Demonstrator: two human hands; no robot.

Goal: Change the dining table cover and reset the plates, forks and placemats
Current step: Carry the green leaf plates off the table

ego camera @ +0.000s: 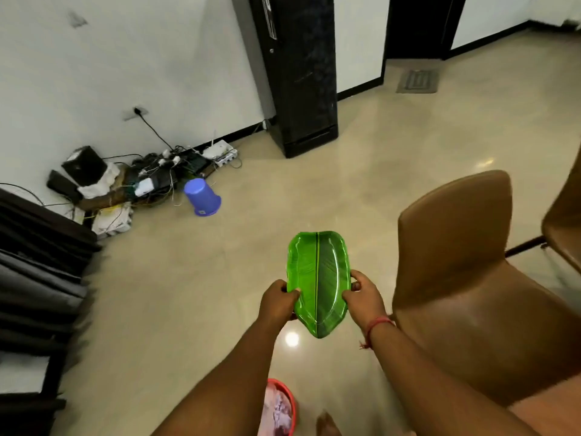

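Observation:
A green leaf-shaped plate is held level above the floor in the middle of the view, its pointed end toward me. My left hand grips its left rim with the thumb on top. My right hand grips the right rim the same way; a red thread is tied round that wrist. The dining table, forks and placemats are out of view.
A brown chair stands close on the right, a second one behind it. A purple bucket lies upturned beside a tangle of cables and boxes at the wall. Dark furniture fills the left edge. A red basin sits by my feet.

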